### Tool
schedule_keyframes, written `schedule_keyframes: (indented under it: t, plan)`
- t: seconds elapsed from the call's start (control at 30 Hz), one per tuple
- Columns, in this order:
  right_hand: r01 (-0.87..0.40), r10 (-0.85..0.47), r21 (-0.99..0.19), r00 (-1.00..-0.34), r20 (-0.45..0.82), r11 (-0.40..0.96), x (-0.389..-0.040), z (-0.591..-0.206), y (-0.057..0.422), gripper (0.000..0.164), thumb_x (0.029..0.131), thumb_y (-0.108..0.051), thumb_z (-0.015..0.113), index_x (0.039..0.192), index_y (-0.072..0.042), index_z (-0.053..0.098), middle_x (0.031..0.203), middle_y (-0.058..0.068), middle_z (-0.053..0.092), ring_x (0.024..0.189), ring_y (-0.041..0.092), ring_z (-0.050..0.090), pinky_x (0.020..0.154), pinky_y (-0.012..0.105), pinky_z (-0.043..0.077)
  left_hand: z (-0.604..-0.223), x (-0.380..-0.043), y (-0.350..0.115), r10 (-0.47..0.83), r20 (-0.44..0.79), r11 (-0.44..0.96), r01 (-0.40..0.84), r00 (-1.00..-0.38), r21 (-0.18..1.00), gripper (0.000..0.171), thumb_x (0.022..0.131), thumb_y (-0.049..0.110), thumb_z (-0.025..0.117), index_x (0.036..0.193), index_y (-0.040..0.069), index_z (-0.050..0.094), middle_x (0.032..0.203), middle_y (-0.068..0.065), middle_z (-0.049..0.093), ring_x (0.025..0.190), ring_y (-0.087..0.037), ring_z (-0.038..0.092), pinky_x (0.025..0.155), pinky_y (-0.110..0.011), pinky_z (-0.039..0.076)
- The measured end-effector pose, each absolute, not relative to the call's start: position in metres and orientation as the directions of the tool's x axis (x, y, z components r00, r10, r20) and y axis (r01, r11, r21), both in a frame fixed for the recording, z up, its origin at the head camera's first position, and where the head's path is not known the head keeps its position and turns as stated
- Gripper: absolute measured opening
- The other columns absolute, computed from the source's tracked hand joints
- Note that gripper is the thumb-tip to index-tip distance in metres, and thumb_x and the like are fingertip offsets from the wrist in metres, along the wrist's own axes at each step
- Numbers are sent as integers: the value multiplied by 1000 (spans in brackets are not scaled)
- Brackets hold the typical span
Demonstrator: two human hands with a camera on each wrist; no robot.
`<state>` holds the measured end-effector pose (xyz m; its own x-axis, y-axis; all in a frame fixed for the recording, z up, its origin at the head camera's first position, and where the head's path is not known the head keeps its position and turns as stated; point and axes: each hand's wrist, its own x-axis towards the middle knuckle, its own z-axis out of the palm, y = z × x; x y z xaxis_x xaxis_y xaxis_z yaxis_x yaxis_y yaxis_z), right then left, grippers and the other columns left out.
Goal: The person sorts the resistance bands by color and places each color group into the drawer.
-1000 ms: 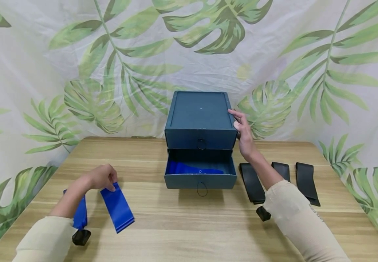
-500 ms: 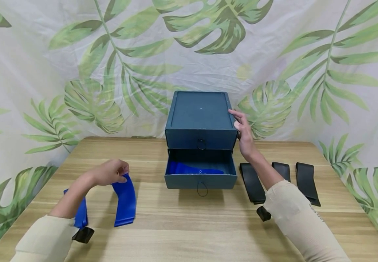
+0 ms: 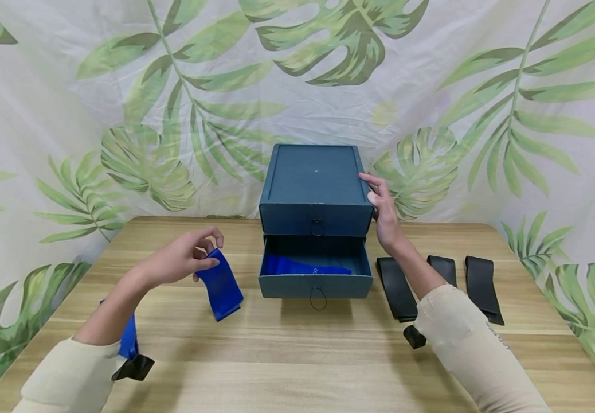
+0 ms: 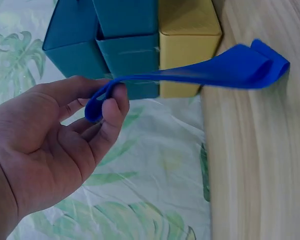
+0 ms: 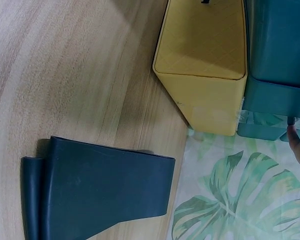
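My left hand [image 3: 181, 258] pinches one end of a folded blue flat band [image 3: 222, 289], its other end hanging toward the table left of the drawer unit [image 3: 315, 175]. In the left wrist view the band [image 4: 205, 74] stretches out from between thumb and fingers. My right hand [image 3: 386, 215] rests against the right side of the unit, fingers at its top edge; only a bit of that hand shows in the right wrist view. The lower teal drawer [image 3: 289, 287] stands pulled out, with another blue band [image 3: 302, 267] inside. The upper drawer is closed.
Several black folded bands, one at the right [image 3: 480, 287], lie on the wooden table [image 3: 297, 355]. Another blue band [image 3: 129, 338] is partly hidden by my left forearm. Both wrist views show a yellow box section [image 5: 202, 55] beside the teal ones. A leaf-patterned cloth [image 3: 225, 86] hangs behind.
My left hand has moved right and away from me, carrying the blue band closer to the drawer unit. The right hand and the drawer have stayed in place.
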<state>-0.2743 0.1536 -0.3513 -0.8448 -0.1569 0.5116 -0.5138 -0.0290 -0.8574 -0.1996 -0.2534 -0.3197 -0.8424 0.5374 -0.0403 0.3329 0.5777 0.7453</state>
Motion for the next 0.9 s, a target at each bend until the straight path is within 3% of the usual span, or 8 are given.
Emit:
schedule_keyframes:
  t: [0.2,0.37,0.6,0.9]
  plan:
    - [-513,-154,-858,-846,511,-31,-275,-351,153,65,99,-32,36,153,5,35,165,21,24,145,42,34,110,67,31,-312,-195,-247,534,28,514,351,-845,783,8,100,-5,62,100,-1,55,91,-11,57,72,-19,66,53,-31,57]
    - [-511,-153,-859,-847,510,-35,-274,-351,153,65,99,-32,37,153,5,35,164,22,24,144,43,34,111,66,31,-304,-190,-240,482,83,477,340,-873,811,5,99,-5,64,102,-8,64,93,-14,62,77,-17,71,56,-33,60]
    - [-508,-152,-861,-849,507,-31,-273,-351,153,64,99,-31,36,153,5,35,164,23,24,146,44,32,112,68,29,-289,-181,-228,386,199,419,364,-901,832,8,98,-5,66,104,-10,67,100,-21,69,69,-17,71,59,-33,61]
    - [-507,-152,-862,-850,505,-30,-275,-352,153,65,99,-32,37,153,5,36,164,22,24,147,43,32,113,68,29,-276,-175,-210,353,393,247,490,-849,836,7,96,-6,68,102,-9,68,79,-4,74,62,-19,71,62,-29,61]
